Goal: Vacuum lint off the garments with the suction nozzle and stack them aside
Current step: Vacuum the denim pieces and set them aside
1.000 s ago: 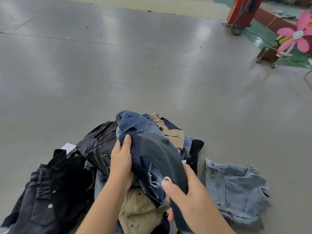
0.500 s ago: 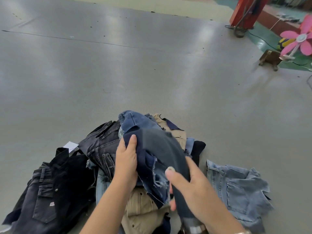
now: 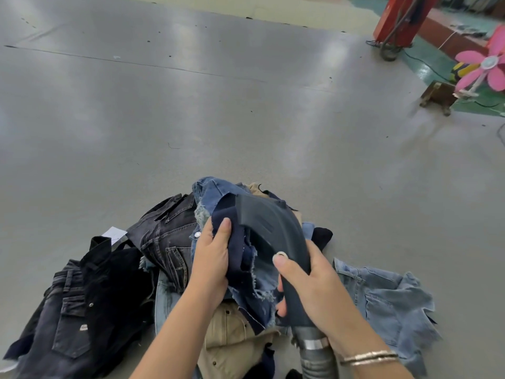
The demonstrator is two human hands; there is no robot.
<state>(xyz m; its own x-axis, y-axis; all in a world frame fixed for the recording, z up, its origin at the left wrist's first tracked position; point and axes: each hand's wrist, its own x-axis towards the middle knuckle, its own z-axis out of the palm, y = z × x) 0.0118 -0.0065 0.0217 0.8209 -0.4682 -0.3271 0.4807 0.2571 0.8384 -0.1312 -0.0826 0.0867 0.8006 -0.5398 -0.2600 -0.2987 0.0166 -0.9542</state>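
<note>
While you look down over the central heap of garments (image 3: 175, 242), the items stand as follows.

Item: suction nozzle (image 3: 270, 231), dark grey, wide flared head, at the top of the heap and pressed against the frayed denim piece (image 3: 246, 272). Your right hand (image 3: 308, 288) grips its neck, fingers curled round it, thumb laid along the upper face. A ribbed grey hose (image 3: 317, 356) with a metal band runs from the neck down toward you. Thin bracelets (image 3: 369, 356) on that wrist.

Item: frayed denim piece, dark navy and mid blue, raw fringed edges, raised just above the heap. Your left hand (image 3: 211, 261) holds its left side, fingers wrapped over the folded edge.

Item: the heap itself, on the grey floor (image 3: 191, 119): charcoal jeans (image 3: 164, 236) at its left face, khaki trousers (image 3: 232, 332) under your hands.

Item: black jeans (image 3: 73, 318), spread flat just left of the heap, touching it; a white paper tag (image 3: 116, 235) at their far edge.

Item: light blue denim shorts (image 3: 388, 299), lying alone just right of the heap.

Item: pink fan (image 3: 489, 69) and red post (image 3: 396, 20), far beyond the heap to the right.
</note>
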